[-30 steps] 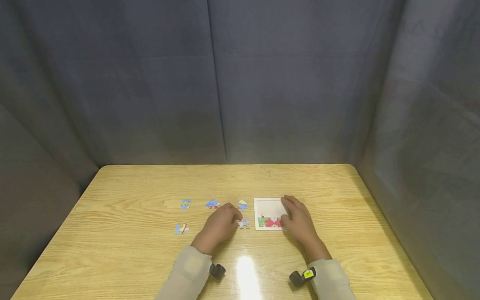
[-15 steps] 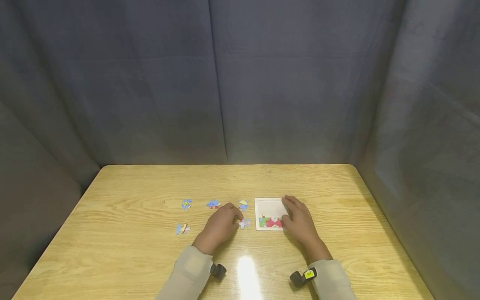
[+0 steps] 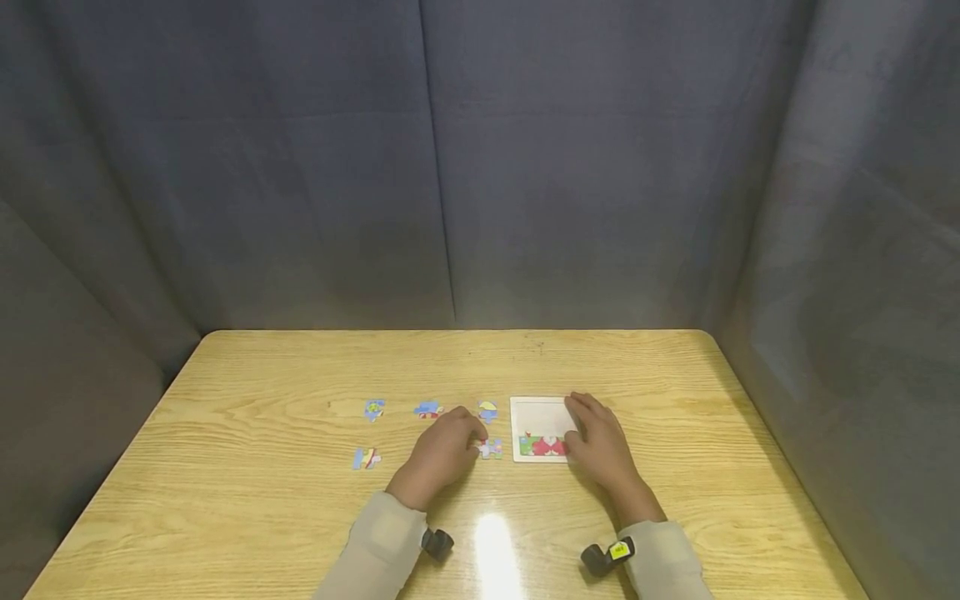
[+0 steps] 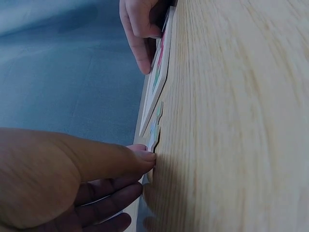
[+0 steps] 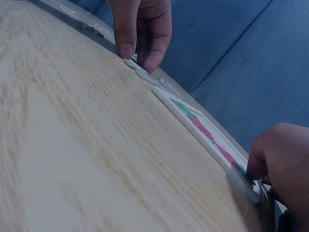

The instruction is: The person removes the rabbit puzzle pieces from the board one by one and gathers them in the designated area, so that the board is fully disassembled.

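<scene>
My left hand [image 3: 444, 447] pinches the left edge of a jigsaw puzzle piece [image 3: 491, 449], pale with some blue and pink, low at the tabletop. In the left wrist view its thumb and forefinger meet at the piece [image 4: 152, 140]. Just to the right lies a white puzzle tray [image 3: 514, 425], with a red and green strip of picture [image 3: 546, 446] along its near side. My right hand [image 3: 602, 446] holds the tray by its right side, covering that edge. Thumb and forefinger are spread along it in the head view.
Several loose puzzle pieces lie left of the tray: one with a yellow shape [image 3: 487, 410], a blue and red one [image 3: 429, 409], a blue one [image 3: 373, 409] and another at the near left [image 3: 367, 458]. The wooden table [image 3: 262, 517] meets grey curtains [image 3: 315, 183] behind.
Both hands stay nearly where they were, the left on the puzzle piece and the right on the tray. The whole head view shifts very slightly.
</scene>
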A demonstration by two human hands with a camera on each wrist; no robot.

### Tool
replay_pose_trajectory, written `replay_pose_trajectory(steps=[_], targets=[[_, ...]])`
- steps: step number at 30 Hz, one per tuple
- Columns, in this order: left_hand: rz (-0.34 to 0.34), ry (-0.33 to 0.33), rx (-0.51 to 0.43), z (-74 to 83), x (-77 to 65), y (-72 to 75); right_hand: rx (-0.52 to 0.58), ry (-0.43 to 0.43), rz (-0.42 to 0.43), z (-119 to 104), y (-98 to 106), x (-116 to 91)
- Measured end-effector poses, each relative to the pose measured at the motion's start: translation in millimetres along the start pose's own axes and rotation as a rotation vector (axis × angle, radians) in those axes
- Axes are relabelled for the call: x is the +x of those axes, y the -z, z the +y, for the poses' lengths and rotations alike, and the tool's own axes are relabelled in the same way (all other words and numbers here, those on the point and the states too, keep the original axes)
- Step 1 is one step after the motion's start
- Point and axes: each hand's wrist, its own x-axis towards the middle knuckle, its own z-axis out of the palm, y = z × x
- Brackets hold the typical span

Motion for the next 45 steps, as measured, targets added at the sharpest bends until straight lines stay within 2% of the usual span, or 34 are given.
replay_pose_trajectory(steps=[15, 25, 34, 38, 45], targets=[[-0.01, 0.002, 0.005, 0.4, -0.5, 0.8, 0.007, -0.01, -0.004, -2, 1, 0], [-0.029, 0.017, -0.065, -4.2, 1.0, 1.8, 0.009, -0.002, -0.012, -3, 2, 0], [-0.044, 0.021, -0.102, 0.3, 1.7, 3.7, -0.002, 0.018, -0.012, 1, 4, -1], [-0.041, -0.005, -0.091, 4.6, 2.4, 2.5, -0.001, 0.048, -0.021, 2, 5, -2], [-0.052, -0.094, -0.027, 20.3, 7.2, -3.2, -0.047, 0.095, -0.038, 4, 4, -3]])
